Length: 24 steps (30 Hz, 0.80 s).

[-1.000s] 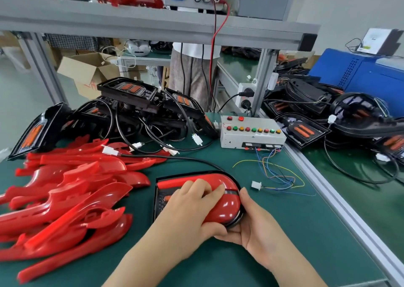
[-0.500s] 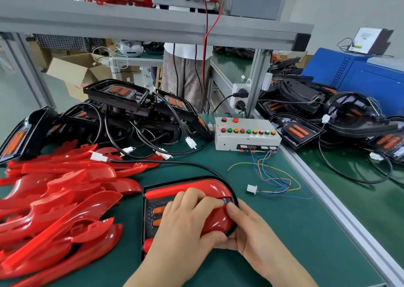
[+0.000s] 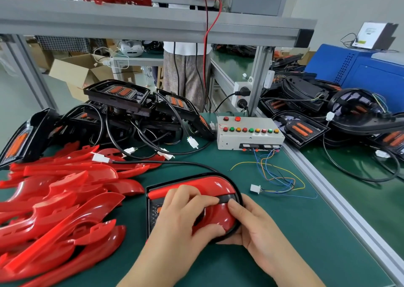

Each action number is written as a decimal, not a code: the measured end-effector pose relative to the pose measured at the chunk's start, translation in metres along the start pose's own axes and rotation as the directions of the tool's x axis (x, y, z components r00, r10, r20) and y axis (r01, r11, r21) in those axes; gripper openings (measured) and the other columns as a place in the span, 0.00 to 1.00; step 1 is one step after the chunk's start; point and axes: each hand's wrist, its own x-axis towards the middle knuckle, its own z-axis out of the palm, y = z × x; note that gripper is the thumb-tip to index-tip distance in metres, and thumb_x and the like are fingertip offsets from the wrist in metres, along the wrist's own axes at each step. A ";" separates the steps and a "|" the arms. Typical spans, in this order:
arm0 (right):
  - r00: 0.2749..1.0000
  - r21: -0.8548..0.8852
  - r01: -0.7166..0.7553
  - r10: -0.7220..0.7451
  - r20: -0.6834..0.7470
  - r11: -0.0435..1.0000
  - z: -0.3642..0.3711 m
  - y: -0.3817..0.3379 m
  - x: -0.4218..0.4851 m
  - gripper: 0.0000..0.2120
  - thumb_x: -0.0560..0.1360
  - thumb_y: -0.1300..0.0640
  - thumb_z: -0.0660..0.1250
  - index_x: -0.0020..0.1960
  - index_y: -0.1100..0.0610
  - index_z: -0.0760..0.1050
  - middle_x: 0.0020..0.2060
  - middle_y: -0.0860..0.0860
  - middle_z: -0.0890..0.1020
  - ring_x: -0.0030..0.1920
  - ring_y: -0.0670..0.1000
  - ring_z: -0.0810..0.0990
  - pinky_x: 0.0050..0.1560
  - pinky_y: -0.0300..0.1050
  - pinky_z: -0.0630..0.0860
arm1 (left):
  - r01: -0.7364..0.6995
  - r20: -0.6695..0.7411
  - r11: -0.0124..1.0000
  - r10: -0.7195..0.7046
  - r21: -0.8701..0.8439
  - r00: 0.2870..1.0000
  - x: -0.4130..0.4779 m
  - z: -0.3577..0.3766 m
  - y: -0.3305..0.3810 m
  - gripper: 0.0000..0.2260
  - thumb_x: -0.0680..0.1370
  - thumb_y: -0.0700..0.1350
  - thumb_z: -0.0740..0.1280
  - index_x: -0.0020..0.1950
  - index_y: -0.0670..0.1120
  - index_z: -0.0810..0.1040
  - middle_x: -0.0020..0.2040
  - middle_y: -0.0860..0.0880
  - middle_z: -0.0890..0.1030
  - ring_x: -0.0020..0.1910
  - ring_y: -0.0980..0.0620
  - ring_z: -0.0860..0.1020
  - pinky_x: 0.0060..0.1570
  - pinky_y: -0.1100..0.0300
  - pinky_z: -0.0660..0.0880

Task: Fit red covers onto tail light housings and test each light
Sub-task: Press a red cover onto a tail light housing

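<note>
1. Lying flat on the green bench (image 3: 284, 232) near its front edge, a black housing (image 3: 151, 208) is seen with a red cover (image 3: 205, 182) laid on it.
2. The cover is gripped by the left hand (image 3: 181, 219): fingers are bent over its middle and the thumb is pressed on its lower lobe.
3. The housing's right rim is clasped by the right hand (image 3: 255, 227), its thumb laid on the cover and its other fingers tucked beneath, out of sight.
4. A heap (image 3: 54, 199) of loose red covers is spread just left of the housing and is cut off by the left and lower edges of the view.
5. A stack (image 3: 122, 103) of bare housings is tangled behind the heap; one black cable (image 3: 175, 163) is run to the held housing's far rim.
6. A grey test box (image 3: 249, 133) with coloured buttons is set at the back right; thin coloured wires (image 3: 275, 175) ending in a white plug (image 3: 255, 188) are trailed from it, near the right hand but apart.
7. More housings are piled on the next bench (image 3: 349, 199), beyond an aluminium rail (image 3: 328, 189).
8. Much of the housing's face is hidden by the left hand, so how fully the cover is seated cannot be told.
</note>
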 end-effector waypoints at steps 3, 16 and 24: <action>1.000 -0.009 -0.023 0.023 -0.008 1.000 -0.004 -0.004 0.002 0.21 0.69 0.48 0.68 0.58 0.58 0.77 0.48 0.62 0.84 0.42 0.60 0.85 0.38 0.51 0.82 | 0.004 -0.063 0.997 0.001 0.071 0.998 -0.002 -0.014 -0.009 0.20 0.70 0.66 0.59 0.53 0.58 0.79 0.53 0.65 0.69 0.58 0.65 0.65 0.56 0.69 0.65; 1.000 -0.019 0.020 -0.020 -0.013 1.000 -0.007 -0.004 0.007 0.25 0.64 0.49 0.78 0.60 0.48 0.77 0.55 0.57 0.83 0.53 0.61 0.83 0.44 0.53 0.82 | -0.164 -0.058 0.874 0.213 0.458 0.975 -0.013 0.017 -0.023 0.22 0.82 0.58 0.48 0.65 0.56 0.77 0.70 0.47 0.71 0.69 0.37 0.68 0.65 0.43 0.62; 0.995 -0.093 0.081 -0.086 -0.050 0.992 -0.001 -0.009 0.011 0.27 0.64 0.47 0.76 0.61 0.47 0.76 0.54 0.54 0.84 0.53 0.58 0.84 0.44 0.49 0.82 | -0.041 -0.149 0.856 0.137 0.516 0.979 -0.018 0.023 -0.024 0.22 0.82 0.60 0.45 0.70 0.54 0.68 0.72 0.46 0.70 0.72 0.40 0.65 0.66 0.38 0.59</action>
